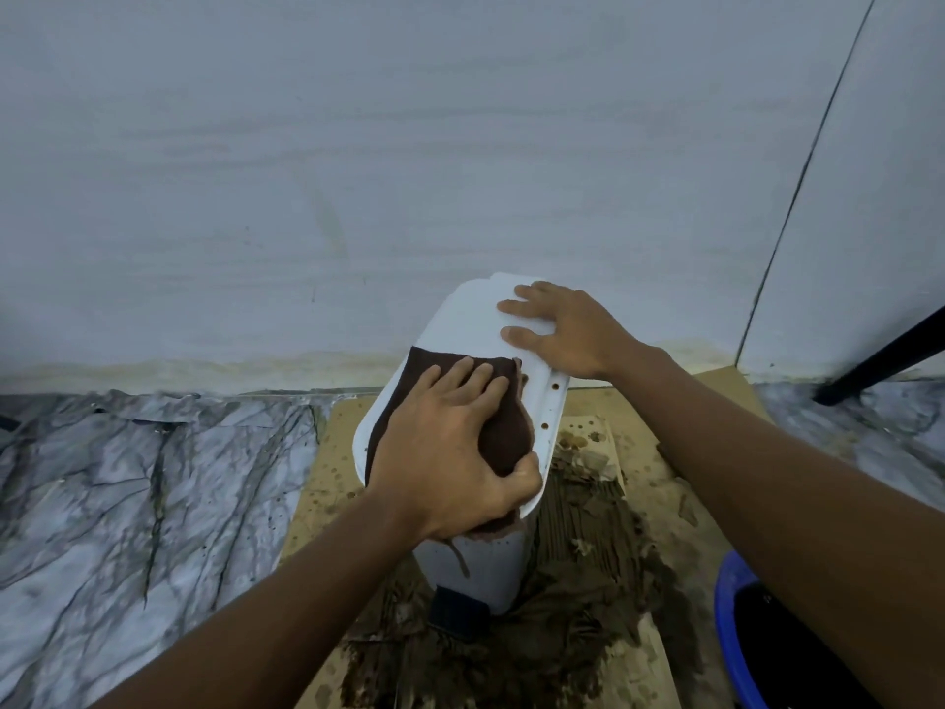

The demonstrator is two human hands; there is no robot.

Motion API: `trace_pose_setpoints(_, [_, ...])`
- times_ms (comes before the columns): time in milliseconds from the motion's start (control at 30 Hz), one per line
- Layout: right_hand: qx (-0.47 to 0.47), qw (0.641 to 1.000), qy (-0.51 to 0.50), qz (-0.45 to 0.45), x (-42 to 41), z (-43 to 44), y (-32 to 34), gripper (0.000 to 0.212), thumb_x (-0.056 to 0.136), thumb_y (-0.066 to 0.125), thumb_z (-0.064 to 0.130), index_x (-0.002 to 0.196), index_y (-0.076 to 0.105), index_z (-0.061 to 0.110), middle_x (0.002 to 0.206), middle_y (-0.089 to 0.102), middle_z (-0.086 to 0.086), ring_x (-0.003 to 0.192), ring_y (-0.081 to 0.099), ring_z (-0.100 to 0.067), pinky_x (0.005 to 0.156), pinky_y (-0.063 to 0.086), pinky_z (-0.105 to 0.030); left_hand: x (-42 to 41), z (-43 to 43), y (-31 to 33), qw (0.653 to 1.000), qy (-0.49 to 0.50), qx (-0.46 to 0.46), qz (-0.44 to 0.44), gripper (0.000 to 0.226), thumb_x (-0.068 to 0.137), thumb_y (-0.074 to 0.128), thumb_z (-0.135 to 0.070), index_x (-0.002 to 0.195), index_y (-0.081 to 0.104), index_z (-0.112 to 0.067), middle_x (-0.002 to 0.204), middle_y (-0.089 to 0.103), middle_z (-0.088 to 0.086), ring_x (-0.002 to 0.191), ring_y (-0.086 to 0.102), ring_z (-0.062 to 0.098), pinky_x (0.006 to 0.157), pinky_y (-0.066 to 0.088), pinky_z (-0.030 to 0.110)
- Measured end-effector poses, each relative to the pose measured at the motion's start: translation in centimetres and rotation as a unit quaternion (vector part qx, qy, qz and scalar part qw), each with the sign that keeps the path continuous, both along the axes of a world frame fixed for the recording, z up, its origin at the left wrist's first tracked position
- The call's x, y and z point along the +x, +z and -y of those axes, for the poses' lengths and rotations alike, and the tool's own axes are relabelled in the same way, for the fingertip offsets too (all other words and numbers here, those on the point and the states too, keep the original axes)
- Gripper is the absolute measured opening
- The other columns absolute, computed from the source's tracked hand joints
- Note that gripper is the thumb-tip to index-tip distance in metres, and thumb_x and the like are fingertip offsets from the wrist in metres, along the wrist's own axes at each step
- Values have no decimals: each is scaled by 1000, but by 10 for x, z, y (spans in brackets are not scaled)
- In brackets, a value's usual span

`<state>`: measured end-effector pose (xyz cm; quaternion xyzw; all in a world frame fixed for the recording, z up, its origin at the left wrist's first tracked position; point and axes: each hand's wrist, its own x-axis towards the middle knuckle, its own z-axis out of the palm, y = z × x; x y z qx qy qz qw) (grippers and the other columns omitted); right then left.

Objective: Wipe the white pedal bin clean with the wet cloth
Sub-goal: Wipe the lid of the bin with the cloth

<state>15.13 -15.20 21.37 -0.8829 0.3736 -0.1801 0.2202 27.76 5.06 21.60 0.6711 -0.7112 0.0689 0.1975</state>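
The white pedal bin (463, 319) stands on dirty cardboard against the wall, its lid shut and seen from above. A dark brown wet cloth (506, 432) lies spread over the near half of the lid. My left hand (450, 452) presses flat on the cloth, thumb hooked over the lid's right edge. My right hand (557, 327) rests flat with fingers spread on the far right part of the lid. A strip of cloth hangs down the bin's front. The dark pedal (455, 611) shows at the bin's base.
Brown cardboard (659, 483) under the bin is soaked and smeared with mud. A blue bucket (726, 621) with dark water sits at the lower right. Marble-patterned sheet (153, 478) covers the floor on the left. A black bar (884, 358) leans at the right.
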Motion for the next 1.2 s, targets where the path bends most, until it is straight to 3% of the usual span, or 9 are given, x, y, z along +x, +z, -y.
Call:
trace_pose_setpoints(133, [-2,999,30,13,0,-1,-3,53,89,57,61,139,51,43,159,32,14,150,16,-6,123,16,-38,4,-13,-12,1000,4,-9,-8,78,77,57,-62,138,60,-12,147,54,4,143,40,19,120,31,46])
trace_pose_setpoints(300, [26,998,24,61,11,-5,-3,54,85,65,59,135,56,41,157,34,14,150,17,-5,123,14,-37,17,-16,-13,999,2,-18,-28,80,72,58,-62,136,61,-13,145,55,3,142,42,17,120,31,43])
trace_pose_setpoints(400, [25,998,15,56,21,-10,-4,57,86,61,62,138,54,39,158,32,15,150,15,-5,122,14,-35,36,-20,-11,999,-5,-15,-48,83,71,57,-64,138,60,-16,147,53,0,143,40,12,121,27,37])
trace_pose_setpoints(567, [26,999,1,25,39,-22,4,61,89,53,67,143,49,38,161,27,13,151,11,-7,122,15,-38,73,-24,-9,996,2,-8,-85,82,71,59,-66,141,57,-24,150,48,-8,145,34,7,122,26,46])
trace_pose_setpoints(767, [0,997,-73,-9,23,-40,-7,63,91,40,72,146,41,42,162,21,16,152,6,-7,121,21,-45,86,-21,-9,997,-9,8,-82,85,70,60,-69,143,54,-26,154,43,-9,147,28,4,124,19,44])
trace_pose_setpoints(867, [-23,995,-94,-32,8,-56,-15,63,94,32,70,149,34,41,164,15,15,152,1,-7,121,21,-45,83,-26,-14,998,-37,2,-54,86,71,59,-69,144,53,-24,155,41,-7,149,26,6,125,16,44])
trace_pose_setpoints(1200, [-41,989,-135,-38,6,-99,-10,60,101,30,58,153,30,28,166,11,1,153,-3,-21,123,12,-41,91,-48,-25,996,-49,-19,-76,85,77,59,-63,148,48,-19,158,38,-1,152,20,9,126,9,43])
